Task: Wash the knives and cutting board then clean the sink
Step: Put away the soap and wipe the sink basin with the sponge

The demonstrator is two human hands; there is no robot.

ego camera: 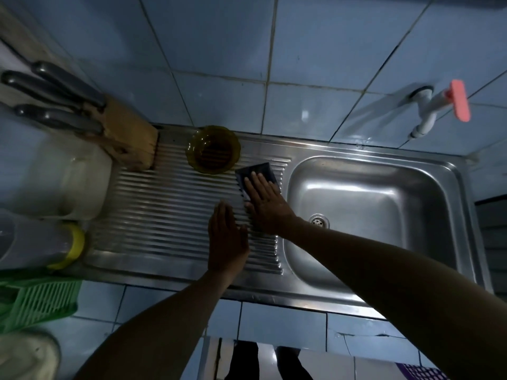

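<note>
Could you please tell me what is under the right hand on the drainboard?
A dark sponge lies flat under the right hand, whose straight fingers press it onto the ribbed drainboard. The sponge's far end shows; its near part and the ribs beneath are covered.

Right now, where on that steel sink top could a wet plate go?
The steel basin holds nothing but its drain. The ribbed drainboard is bare between the wooden knife block and left hand. Crowded: the amber glass bowl, and the right hand pressing a dark sponge.
</note>
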